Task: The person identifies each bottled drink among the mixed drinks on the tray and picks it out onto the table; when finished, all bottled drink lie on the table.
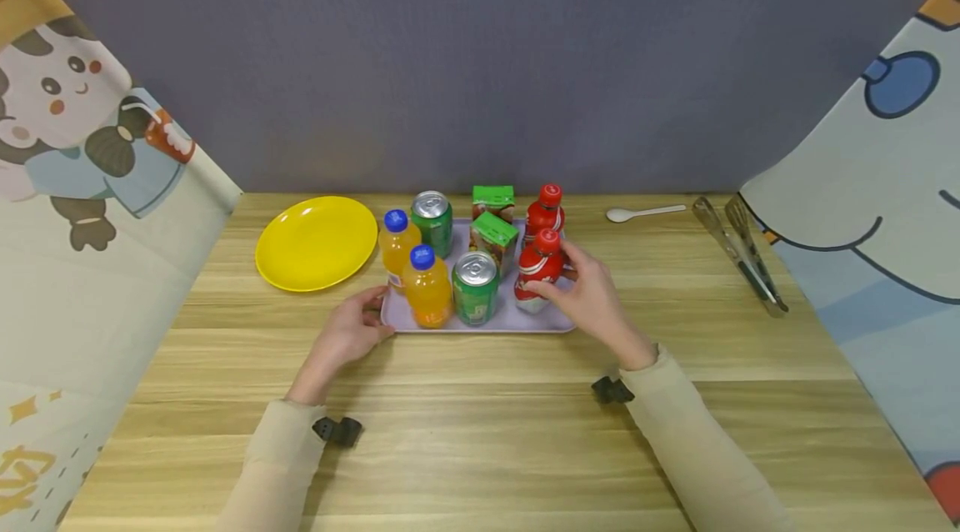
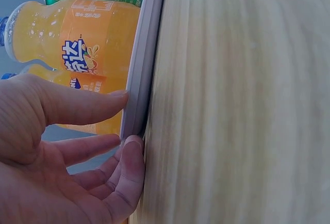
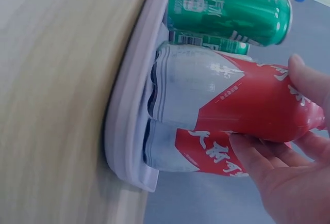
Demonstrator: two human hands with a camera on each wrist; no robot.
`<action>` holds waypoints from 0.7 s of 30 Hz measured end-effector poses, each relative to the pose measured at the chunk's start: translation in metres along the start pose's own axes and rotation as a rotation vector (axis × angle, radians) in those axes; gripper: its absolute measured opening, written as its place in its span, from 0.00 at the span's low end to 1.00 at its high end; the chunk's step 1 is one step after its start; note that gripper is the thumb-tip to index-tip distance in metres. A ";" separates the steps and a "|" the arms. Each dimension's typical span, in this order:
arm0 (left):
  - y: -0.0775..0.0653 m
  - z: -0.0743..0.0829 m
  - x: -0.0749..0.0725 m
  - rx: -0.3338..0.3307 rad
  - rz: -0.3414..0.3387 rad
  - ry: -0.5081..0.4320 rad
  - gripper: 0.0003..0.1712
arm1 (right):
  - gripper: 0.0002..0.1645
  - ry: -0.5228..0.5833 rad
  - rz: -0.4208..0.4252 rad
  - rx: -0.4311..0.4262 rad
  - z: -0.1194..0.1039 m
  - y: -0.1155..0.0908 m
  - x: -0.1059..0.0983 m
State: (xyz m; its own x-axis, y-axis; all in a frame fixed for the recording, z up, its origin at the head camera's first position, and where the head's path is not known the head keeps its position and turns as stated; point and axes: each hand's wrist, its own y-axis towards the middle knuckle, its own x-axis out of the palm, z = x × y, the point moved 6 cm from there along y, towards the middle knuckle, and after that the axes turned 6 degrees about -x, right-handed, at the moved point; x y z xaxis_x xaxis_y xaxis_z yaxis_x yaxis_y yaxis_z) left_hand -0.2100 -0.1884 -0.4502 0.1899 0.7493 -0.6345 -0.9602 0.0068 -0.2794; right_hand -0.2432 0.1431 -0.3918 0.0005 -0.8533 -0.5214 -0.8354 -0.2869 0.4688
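Currently the right hand (image 1: pixel 596 298) grips the front red bottle (image 1: pixel 540 263) at the tray's (image 1: pixel 517 318) right end, thumb on one side, fingers on the other; whether the base touches the tray, I cannot tell. At the tray's left end, the left hand (image 1: pixel 352 330) pinches its edge, beside the orange bottles (image 1: pixel 427 294). Smooth and probably a little squeezable, the bottle likely suits a light wrap around its upper body; the tray seems stiff, its load apt to topple if tipped.
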 end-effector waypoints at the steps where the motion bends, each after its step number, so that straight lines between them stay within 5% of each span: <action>1: 0.000 0.000 0.000 0.002 0.000 -0.001 0.40 | 0.37 -0.001 0.005 -0.001 0.000 0.000 -0.001; 21: 0.002 -0.001 -0.001 0.003 0.001 0.009 0.40 | 0.36 0.020 0.050 -0.019 0.003 0.007 -0.032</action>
State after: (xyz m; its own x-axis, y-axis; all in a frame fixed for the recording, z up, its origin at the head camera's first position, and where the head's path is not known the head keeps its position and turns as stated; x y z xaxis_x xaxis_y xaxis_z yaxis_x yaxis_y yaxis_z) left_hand -0.2114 -0.1897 -0.4510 0.1908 0.7432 -0.6413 -0.9609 0.0079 -0.2768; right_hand -0.2502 0.1697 -0.3737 -0.0296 -0.8753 -0.4826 -0.8238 -0.2520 0.5077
